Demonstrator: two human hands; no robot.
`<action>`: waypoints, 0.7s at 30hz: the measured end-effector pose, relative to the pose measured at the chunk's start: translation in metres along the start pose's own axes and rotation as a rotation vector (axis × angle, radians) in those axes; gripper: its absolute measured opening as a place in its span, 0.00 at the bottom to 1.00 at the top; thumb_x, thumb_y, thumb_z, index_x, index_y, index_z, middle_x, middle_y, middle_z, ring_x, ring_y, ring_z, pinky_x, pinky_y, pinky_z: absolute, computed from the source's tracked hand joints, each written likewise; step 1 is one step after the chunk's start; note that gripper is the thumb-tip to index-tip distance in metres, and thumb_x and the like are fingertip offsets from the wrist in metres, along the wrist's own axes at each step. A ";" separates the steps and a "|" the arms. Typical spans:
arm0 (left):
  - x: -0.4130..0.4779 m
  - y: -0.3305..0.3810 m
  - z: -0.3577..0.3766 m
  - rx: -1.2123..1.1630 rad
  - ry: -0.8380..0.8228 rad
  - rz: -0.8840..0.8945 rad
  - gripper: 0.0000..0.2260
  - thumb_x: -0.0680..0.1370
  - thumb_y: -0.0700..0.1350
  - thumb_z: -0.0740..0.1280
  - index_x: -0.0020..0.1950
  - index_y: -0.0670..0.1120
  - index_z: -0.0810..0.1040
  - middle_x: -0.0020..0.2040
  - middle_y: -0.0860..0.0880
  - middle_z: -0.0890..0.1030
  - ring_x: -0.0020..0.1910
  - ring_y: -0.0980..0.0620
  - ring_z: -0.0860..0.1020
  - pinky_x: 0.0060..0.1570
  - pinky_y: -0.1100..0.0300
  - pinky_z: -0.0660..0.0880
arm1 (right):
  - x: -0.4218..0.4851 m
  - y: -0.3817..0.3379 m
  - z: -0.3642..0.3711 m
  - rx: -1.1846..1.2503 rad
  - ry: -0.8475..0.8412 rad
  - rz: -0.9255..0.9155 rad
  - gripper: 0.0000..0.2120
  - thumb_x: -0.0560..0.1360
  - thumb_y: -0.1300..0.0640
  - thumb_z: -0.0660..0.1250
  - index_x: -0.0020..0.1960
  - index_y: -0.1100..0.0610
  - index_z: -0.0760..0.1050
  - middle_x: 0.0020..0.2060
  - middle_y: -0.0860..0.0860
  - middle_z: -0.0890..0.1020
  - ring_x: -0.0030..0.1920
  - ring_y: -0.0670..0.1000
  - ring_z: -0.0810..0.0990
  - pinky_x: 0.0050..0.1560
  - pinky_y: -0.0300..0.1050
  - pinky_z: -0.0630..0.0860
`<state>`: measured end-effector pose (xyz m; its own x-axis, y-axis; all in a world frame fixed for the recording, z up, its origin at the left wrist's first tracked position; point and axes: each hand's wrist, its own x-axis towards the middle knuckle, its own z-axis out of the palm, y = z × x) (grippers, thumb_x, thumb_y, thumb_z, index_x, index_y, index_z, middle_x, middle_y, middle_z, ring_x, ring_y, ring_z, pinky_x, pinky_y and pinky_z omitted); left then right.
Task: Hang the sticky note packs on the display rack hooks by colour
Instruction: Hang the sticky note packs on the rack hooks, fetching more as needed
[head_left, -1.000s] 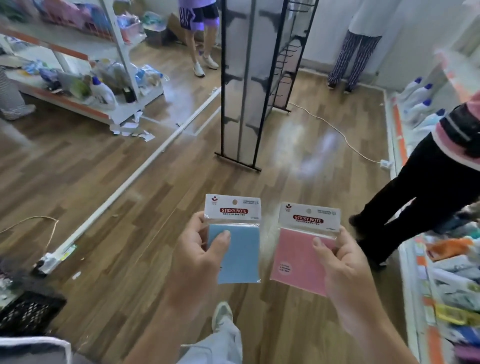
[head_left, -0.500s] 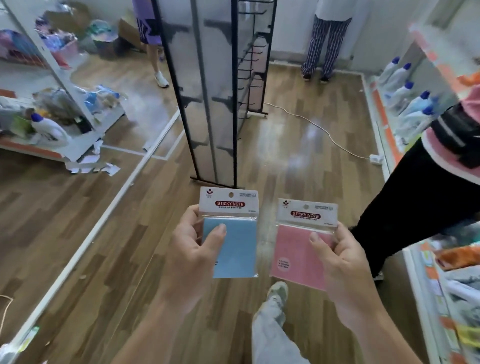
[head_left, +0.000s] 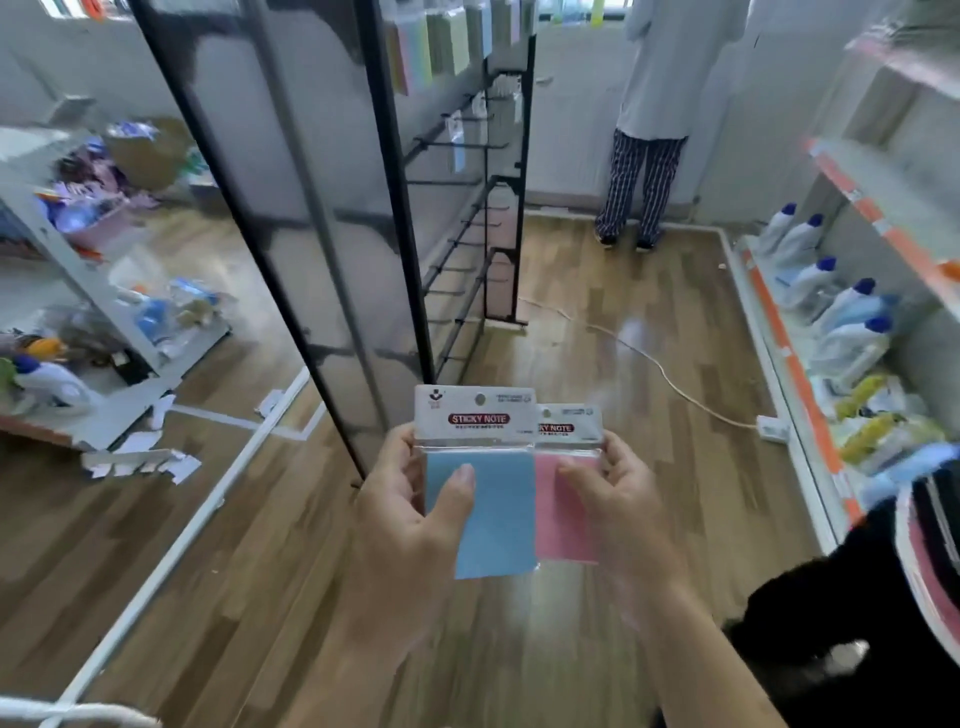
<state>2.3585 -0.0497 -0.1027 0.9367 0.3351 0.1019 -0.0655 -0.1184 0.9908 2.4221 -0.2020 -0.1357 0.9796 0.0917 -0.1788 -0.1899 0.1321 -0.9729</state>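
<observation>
My left hand (head_left: 410, 509) pinches a blue sticky note pack (head_left: 493, 499), thumb on its front. Beside it my right hand (head_left: 618, 499) pinches a pink sticky note pack (head_left: 566, 525), whose left side is tucked behind the blue one. Both packs are upright with white "STICKY NOTE" header cards. The black display rack (head_left: 400, 218) stands just ahead, seen side-on, with rows of bare hooks (head_left: 457, 239) sticking out to the right. Near its top hang several coloured packs (head_left: 447, 41), blurred.
A white shelf unit (head_left: 93, 322) with scattered goods stands at the left. Bottles with blue caps (head_left: 836, 306) line the right shelf. A cable and power strip (head_left: 769, 428) lie on the wood floor. One person (head_left: 654, 119) stands at the back, another (head_left: 883, 597) close at my right.
The view has come closer to the rack and tilted up. My hands moved together, so the pink pack now sits partly behind the blue one.
</observation>
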 end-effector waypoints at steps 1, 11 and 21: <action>0.022 0.002 0.006 0.019 -0.003 0.017 0.10 0.71 0.48 0.65 0.52 0.57 0.76 0.45 0.57 0.84 0.42 0.56 0.83 0.34 0.65 0.76 | 0.022 -0.007 0.003 0.003 -0.011 -0.008 0.10 0.78 0.68 0.62 0.53 0.56 0.78 0.44 0.51 0.86 0.41 0.51 0.85 0.35 0.43 0.79; 0.238 -0.041 0.058 -0.001 -0.004 0.012 0.10 0.73 0.48 0.64 0.53 0.53 0.75 0.48 0.55 0.84 0.46 0.56 0.83 0.40 0.60 0.78 | 0.229 -0.047 -0.016 -0.128 0.125 -0.086 0.10 0.79 0.63 0.64 0.55 0.51 0.77 0.47 0.52 0.85 0.44 0.54 0.84 0.45 0.59 0.80; 0.421 -0.050 0.155 0.069 -0.208 0.033 0.22 0.75 0.47 0.64 0.62 0.71 0.65 0.53 0.59 0.82 0.51 0.56 0.82 0.46 0.48 0.82 | 0.400 -0.079 -0.051 -0.050 0.242 -0.073 0.21 0.78 0.68 0.62 0.62 0.44 0.70 0.44 0.46 0.86 0.39 0.44 0.84 0.39 0.46 0.77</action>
<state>2.8092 -0.0479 -0.1233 0.9857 0.1303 0.1066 -0.0804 -0.1922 0.9781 2.8327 -0.2265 -0.1379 0.9790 -0.1559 -0.1317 -0.1203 0.0803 -0.9895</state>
